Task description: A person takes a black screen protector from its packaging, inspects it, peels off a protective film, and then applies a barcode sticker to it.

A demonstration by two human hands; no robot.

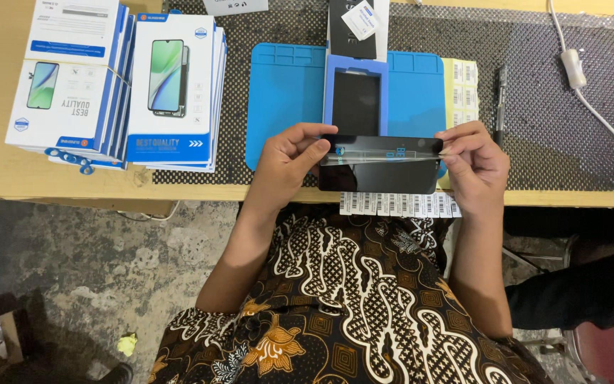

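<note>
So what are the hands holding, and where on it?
Both hold a black phone screen panel by its short ends: left hand at one, right hand at the other.

Boxes [172,89] left of mat [286,99]

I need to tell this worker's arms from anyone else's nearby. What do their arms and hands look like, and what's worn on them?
Both forearms are bare, with no sleeves in view. The left hand and right hand wear no gloves, and no rings, watch or bracelets show. The patterned garment is brown, black, white and orange batik.
</note>
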